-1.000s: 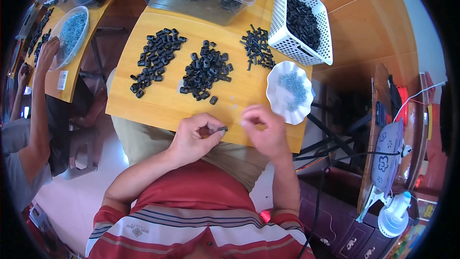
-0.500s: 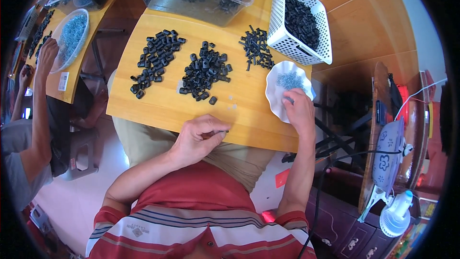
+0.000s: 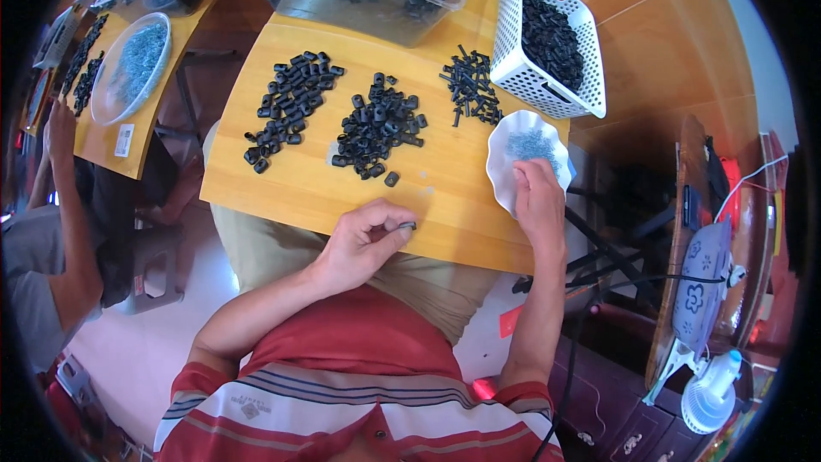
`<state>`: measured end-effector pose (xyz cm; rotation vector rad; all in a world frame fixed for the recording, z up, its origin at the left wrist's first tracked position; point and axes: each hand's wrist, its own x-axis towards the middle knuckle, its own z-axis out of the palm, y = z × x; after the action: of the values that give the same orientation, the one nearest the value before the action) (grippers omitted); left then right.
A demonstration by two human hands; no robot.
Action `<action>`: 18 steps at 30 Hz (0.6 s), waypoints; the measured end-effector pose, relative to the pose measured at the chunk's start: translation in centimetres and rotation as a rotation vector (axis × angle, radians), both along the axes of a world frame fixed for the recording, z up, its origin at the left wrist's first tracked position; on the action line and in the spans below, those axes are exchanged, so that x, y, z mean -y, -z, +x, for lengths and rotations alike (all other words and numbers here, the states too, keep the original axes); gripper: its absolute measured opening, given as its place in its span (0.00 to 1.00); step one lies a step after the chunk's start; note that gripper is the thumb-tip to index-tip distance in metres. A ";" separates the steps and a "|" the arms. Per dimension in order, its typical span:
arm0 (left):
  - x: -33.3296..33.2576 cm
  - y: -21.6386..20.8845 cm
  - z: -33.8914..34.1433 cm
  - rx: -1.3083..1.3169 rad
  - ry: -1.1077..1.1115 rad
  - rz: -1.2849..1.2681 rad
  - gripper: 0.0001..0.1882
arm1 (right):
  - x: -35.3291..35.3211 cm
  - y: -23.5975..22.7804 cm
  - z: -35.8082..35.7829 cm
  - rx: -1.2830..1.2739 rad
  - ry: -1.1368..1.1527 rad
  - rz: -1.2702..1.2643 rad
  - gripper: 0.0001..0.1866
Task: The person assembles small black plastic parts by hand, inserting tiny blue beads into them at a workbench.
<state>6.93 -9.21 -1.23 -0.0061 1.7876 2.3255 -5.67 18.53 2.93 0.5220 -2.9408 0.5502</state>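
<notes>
My left hand [image 3: 363,238] is above the table's near edge, thumb and index finger pinched on a small black plastic part [image 3: 408,225]. At the right, my right hand [image 3: 540,205] reaches over a white wavy-rimmed bowl [image 3: 499,173]. Its fingertips are pressed together beside the tiny bluish pieces [image 3: 530,145] in the bowl; what they hold, if anything, is too small to make out. Ahead of my left hand lies a heap of black hollow caps [image 3: 376,128]. Left of that heap is a looser group of similar caps [image 3: 291,98].
Black pin-like parts [image 3: 473,85] lie beside a white perforated basket [image 3: 505,77] of black parts. A clear plastic bin [image 3: 359,17] stands at the far edge. Leftward, a co-worker's hand [image 3: 60,128] is near another table with a round tub [image 3: 98,103]. A small fan [image 3: 710,393] is at lower right.
My view has shifted slightly. My right fingertips have closed together over the bowl, while my left hand keeps its pinch. The co-worker's hand has left the round tub.
</notes>
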 end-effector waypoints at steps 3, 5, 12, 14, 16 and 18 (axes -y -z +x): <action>0.2 0.0 -0.1 -0.071 0.011 -0.032 0.09 | 0.7 -0.3 0.4 -0.090 -0.027 -0.133 0.06; 0.2 0.2 -0.1 -0.113 0.040 -0.053 0.10 | 1.5 -0.9 1.2 -0.143 -0.051 -0.203 0.06; -0.1 0.1 -0.3 -0.034 0.025 0.003 0.09 | 6.1 -0.7 5.2 0.523 -0.078 -0.810 0.07; -0.1 -0.2 -0.4 -0.061 0.007 -0.023 0.10 | 7.4 -0.7 6.0 0.641 -0.161 -0.957 0.06; -0.1 -0.1 -0.4 -0.038 -0.005 0.008 0.10 | 8.0 -0.3 6.2 0.660 -0.199 -0.973 0.06; -0.2 0.0 -0.2 -0.022 -0.019 0.041 0.10 | 8.5 0.0 6.4 0.673 -0.239 -0.986 0.06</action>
<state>6.78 -8.99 -1.19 0.0093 1.7577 2.3837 0.77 10.08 2.91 0.6100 -2.5631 2.3812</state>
